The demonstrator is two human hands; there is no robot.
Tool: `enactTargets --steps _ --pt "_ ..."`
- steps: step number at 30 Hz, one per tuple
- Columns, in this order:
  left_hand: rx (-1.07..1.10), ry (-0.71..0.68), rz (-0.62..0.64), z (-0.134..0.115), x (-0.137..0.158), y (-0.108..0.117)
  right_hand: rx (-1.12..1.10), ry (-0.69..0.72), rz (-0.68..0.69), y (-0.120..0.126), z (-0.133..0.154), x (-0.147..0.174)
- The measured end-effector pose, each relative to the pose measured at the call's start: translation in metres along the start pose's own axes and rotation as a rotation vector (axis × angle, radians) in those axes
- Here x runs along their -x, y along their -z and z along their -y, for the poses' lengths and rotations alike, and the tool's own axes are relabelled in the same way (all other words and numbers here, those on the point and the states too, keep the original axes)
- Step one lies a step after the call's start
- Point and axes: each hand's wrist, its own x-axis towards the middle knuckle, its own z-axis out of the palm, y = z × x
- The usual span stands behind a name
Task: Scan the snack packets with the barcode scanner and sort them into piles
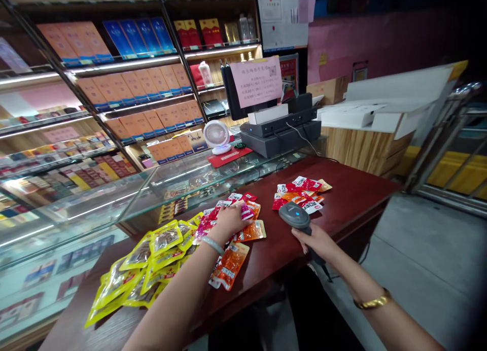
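My right hand (315,241) is wrapped round the handle of a dark grey barcode scanner (294,216), whose head, with a small blue light, points away over the table. My left hand (229,220) is closed on a pink snack packet (246,210) in the middle pile, its fingertips partly hidden. Around it lie red and pink packets and an orange snack packet (251,231). Another orange packet (232,265) lies nearer me. Left of my forearm is a heap of yellow-edged snack packets (152,265). Beyond the scanner sits a smaller pile of red and orange packets (300,192).
The packets lie on a dark red tabletop (342,188). A glass display counter (133,194) borders it on the left. Behind stand a small white fan (216,135), a cash register (281,133) with cables, and shelves of boxes. A metal railing (445,143) stands at right.
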Motion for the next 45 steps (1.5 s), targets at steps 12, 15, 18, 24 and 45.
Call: enactTargets --steps 12,15,18,24,45 --pt "0.218 0.105 -0.361 0.019 0.023 0.012 0.089 0.012 0.025 0.001 0.019 0.012" --pt "0.624 0.139 -0.351 0.019 0.018 0.007 0.091 0.015 0.048 -0.001 0.025 0.019" --pt "0.894 0.095 -0.305 0.014 0.017 0.0 0.03 0.009 0.095 -0.004 0.032 0.028" --pt "0.805 -0.083 -0.297 -0.002 0.03 -0.003 -0.15 -0.053 0.15 -0.012 0.041 0.036" --pt "1.014 -0.098 -0.091 -0.071 -0.041 -0.019 -0.239 -0.127 0.068 -0.014 0.033 0.033"
